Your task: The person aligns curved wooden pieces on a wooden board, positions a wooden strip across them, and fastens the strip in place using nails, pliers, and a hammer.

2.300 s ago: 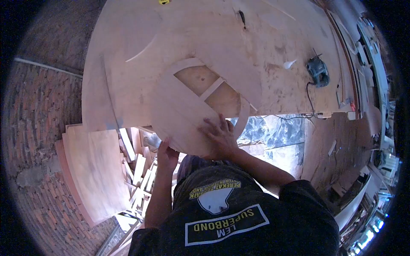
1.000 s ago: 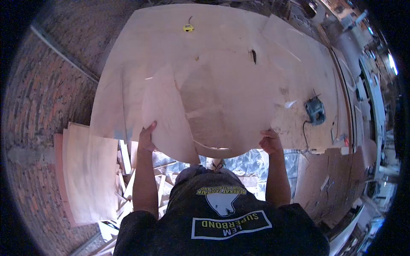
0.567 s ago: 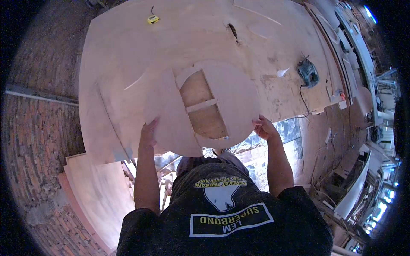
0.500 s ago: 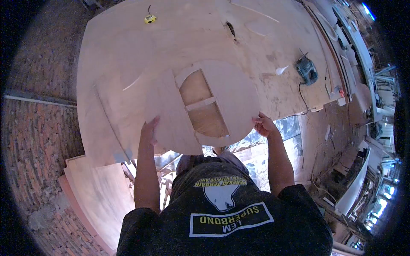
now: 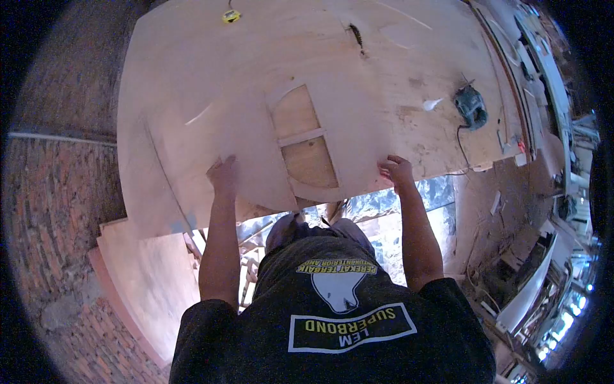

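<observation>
Compared with the earlier frames, the round wooden panel (image 5: 355,134) has slid farther onto the worktop (image 5: 179,70), so less of it hangs past the near edge; it had been turned askew at first, and now its long opening (image 5: 309,163) runs roughly near to far. A crossbar (image 5: 302,138) spans that opening, with browner wood showing behind it. The panel lies at the near middle of the worktop and looks flat, stiff and fairly light, dry rather than slippery. Its broad left and right sides seem the sound places to hold; the narrow curved ends and the crossbar look weaker.

At the left rim is the left hand (image 5: 222,174), fingers bent and partly spread. The right hand (image 5: 396,170) is at the right rim, its fingers half curled inward, neither flat nor clenched. The pale edges blend into the worktop, so I cannot tell whether either hand grips the panel or sits just beside it.

Farther out, a thin curved strip (image 5: 198,114) lies to the left, a yellow tape measure (image 5: 231,16) far left, and a dark slim object (image 5: 356,37) at the far middle. On the right are a white scrap (image 5: 431,104) and a corded power tool (image 5: 471,109).
</observation>
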Demonstrator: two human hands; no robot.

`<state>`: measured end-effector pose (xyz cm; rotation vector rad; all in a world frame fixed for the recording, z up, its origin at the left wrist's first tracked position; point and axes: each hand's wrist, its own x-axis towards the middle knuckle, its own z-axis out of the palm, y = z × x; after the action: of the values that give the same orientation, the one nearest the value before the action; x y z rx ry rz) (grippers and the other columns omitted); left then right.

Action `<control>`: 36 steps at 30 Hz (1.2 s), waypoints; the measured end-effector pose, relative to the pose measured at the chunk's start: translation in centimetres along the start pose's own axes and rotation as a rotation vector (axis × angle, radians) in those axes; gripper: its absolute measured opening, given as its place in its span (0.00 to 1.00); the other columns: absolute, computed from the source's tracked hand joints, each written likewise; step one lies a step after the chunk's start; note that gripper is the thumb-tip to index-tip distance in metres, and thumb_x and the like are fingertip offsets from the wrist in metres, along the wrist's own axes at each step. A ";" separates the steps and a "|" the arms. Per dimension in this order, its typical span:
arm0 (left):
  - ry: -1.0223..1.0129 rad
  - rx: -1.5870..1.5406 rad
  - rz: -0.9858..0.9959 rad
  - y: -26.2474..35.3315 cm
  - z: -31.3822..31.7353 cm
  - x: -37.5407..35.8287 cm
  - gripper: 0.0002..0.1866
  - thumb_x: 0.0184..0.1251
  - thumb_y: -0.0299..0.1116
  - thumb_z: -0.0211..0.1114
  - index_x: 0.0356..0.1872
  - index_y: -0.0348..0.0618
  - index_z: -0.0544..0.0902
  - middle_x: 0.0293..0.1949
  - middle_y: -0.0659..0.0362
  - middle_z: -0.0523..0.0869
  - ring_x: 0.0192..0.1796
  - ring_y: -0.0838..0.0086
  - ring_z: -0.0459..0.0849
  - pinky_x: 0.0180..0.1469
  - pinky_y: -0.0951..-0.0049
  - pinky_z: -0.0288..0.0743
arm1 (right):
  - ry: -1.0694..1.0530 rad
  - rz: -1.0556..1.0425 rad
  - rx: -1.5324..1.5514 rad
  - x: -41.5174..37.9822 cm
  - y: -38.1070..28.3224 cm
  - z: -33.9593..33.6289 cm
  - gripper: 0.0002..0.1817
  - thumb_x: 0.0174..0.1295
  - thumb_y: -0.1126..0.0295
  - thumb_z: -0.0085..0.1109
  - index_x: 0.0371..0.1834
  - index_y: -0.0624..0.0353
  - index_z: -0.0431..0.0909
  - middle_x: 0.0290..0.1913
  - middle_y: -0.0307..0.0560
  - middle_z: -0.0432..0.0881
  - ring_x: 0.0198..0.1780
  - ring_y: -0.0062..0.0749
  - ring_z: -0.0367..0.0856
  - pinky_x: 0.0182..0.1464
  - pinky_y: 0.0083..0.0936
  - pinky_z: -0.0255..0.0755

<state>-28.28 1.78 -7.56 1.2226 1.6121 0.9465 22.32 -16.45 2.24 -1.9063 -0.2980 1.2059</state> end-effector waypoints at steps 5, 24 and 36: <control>0.134 0.298 -0.204 3.4 1.2 -1.7 0.29 0.56 0.40 0.80 0.56 0.34 0.84 0.45 0.51 0.83 0.42 0.62 0.81 0.46 0.61 0.78 | 0.120 -0.338 -0.740 1.7 -0.5 -1.5 0.21 0.56 0.66 0.74 0.52 0.62 0.88 0.45 0.53 0.90 0.42 0.36 0.90 0.47 0.34 0.83; 0.905 0.418 -0.102 7.5 -4.5 -20.9 0.18 0.62 0.38 0.74 0.45 0.31 0.88 0.37 0.49 0.89 0.39 0.64 0.88 0.46 0.64 0.82 | -0.408 -1.001 -0.875 3.8 -3.5 -0.9 0.12 0.62 0.71 0.68 0.48 0.59 0.88 0.40 0.53 0.87 0.39 0.40 0.88 0.45 0.34 0.81; 0.538 1.530 -0.056 -8.8 -18.3 -3.0 0.13 0.77 0.39 0.57 0.45 0.42 0.84 0.39 0.56 0.83 0.39 0.67 0.83 0.43 0.59 0.78 | -0.143 -0.939 -0.754 -2.0 0.9 0.0 0.10 0.67 0.70 0.68 0.49 0.61 0.87 0.43 0.50 0.89 0.41 0.34 0.88 0.46 0.31 0.82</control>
<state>-47.83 -4.29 -9.12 1.8921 2.9392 -0.2635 21.15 -18.14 2.83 -1.8471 -1.6947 0.5877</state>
